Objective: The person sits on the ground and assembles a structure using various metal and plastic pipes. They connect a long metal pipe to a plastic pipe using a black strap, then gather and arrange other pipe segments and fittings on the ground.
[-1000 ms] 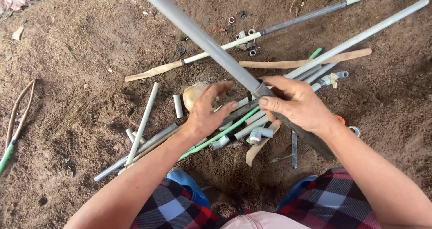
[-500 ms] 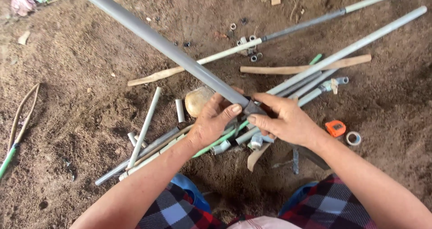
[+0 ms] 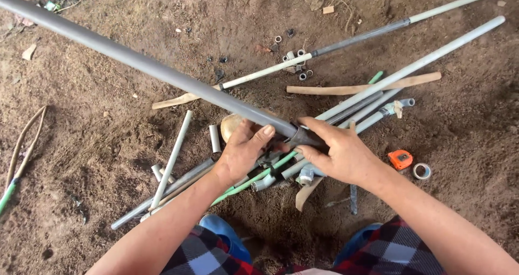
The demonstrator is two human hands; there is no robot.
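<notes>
I saw a long grey pipe (image 3: pixel 146 67) that ran on a slant from the upper left corner of the frame down to the centre. It was smooth, straight and raised above the dirt. Its lower end sat in a short dark fitting (image 3: pixel 305 138) at the centre, just above the scattered pipes.

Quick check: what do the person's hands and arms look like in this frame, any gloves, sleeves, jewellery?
Both are bare: the left hand and right hand wear no gloves, and no rings or watch show. Both forearms are uncovered up to the frame edge, with no sleeves in view. Short fingernails show on the fingers.
</notes>
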